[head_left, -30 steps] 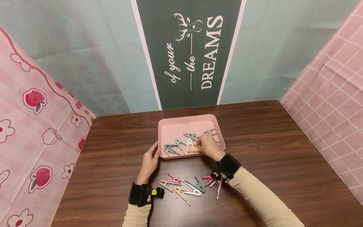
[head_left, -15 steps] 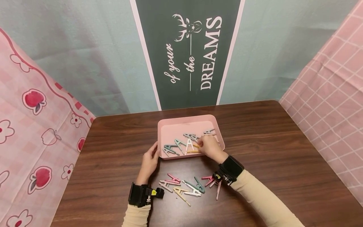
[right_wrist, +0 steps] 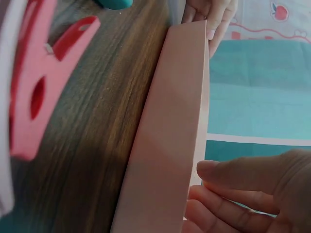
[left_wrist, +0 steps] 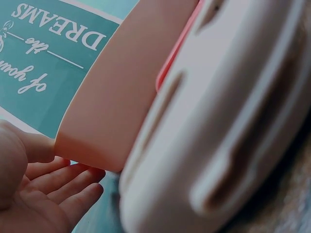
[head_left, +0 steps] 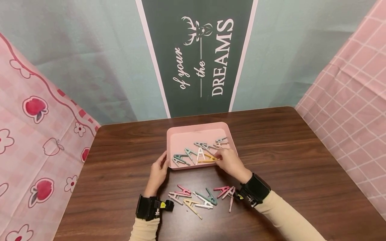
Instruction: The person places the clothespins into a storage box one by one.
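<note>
In the head view, my left hand [head_left: 158, 170] holds the near left corner of the pink tray [head_left: 193, 128]. Its thumb lies at the corner and its fingers reach along the outer side, as the left wrist view shows too. Over the tray's near right part, my right hand [head_left: 231, 163] pinches the end of a yellow clothespin [head_left: 207, 160] lying there. The right wrist view hides that clothespin behind the tray wall. Beside it in the tray lie a white clothespin [head_left: 200, 154], green ones [head_left: 190, 154] and several blue-grey ones [head_left: 207, 147].
In front of the tray, several clothespins lie on the brown table [head_left: 120, 187]: a yellow one [head_left: 192, 205], a dark green one [head_left: 212, 197], a white one [head_left: 205, 203], and pink ones [head_left: 180, 196]. A wall hanging [head_left: 199, 107] stands behind the table.
My right hand has shifted slightly right and nearer, uncovering a pale clothespin and more of the yellow one. My left hand stays at the tray corner.
</note>
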Demonstrator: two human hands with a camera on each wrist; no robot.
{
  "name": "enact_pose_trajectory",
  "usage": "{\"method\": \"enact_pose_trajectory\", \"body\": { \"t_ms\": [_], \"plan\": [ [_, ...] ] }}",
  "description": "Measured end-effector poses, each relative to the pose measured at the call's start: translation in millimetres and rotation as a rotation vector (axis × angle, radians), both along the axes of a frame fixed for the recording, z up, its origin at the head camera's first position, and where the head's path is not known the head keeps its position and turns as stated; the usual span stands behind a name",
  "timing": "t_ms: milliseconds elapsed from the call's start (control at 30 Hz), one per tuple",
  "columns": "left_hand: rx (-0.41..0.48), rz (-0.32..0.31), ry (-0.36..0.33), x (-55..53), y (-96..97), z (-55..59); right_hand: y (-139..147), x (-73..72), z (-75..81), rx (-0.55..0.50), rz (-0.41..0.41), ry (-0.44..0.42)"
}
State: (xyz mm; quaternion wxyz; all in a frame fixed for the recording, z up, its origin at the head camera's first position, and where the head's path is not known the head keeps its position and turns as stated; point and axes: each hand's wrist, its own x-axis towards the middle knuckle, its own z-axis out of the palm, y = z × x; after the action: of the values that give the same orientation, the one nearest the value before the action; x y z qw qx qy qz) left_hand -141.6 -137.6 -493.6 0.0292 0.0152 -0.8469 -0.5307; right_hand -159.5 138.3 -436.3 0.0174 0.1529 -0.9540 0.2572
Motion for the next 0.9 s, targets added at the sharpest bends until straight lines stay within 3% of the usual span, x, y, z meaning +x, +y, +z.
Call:
{"method": "enact_pose_trajectory", "body": {
  "t_ms": [267,600,900],
  "plan": [
    [0.008,-0.002,-0.012,-0.2,-0.6,-1.4,14,16.7,1.9,0.012,0.024,0.004],
    [-0.009,-0.012,0.025,-2.4,-1.1,-4.0,29,41.8,-3.8,0.054,0.177,-0.034],
    [-0.002,-0.008,0.022,-2.2,-1.1,-4.2,33,49.2,-16.5,0.029,0.322,-0.077]
  ]
}}
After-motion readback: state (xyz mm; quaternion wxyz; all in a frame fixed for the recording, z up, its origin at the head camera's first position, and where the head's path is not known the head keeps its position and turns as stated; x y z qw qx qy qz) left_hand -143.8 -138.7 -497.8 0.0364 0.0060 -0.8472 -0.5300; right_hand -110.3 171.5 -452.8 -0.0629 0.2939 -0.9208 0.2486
